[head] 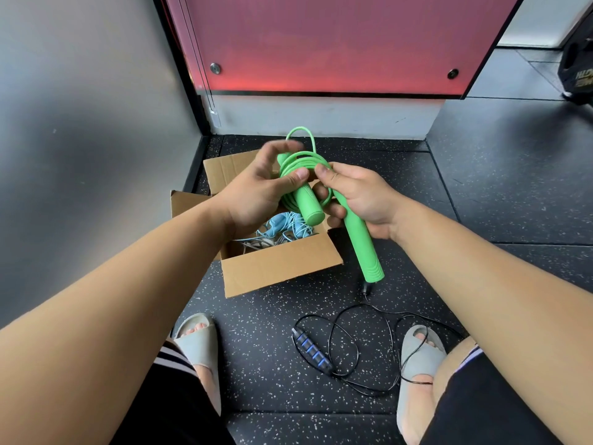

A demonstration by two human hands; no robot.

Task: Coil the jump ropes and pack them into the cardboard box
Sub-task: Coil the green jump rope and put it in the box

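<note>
A green jump rope (301,162) is held in coils above the open cardboard box (282,268). My left hand (256,191) presses its thumb on the coils beside one green handle (309,203), its fingers blurred and spread. My right hand (356,197) grips the other green handle (362,245), which points down to the right, and pinches the cord with thumb and forefinger. Inside the box lies a light blue rope (282,228) with pale cords. A black jump rope (353,348) with a blue-ringed handle (309,348) lies loose on the floor between my feet.
The box stands on a dark speckled floor (481,203) in a corner, with a grey wall (80,139) to the left and a red panel (321,43) behind. My sandalled feet (197,342) flank the black rope. A dark weight plate (577,69) stands far right.
</note>
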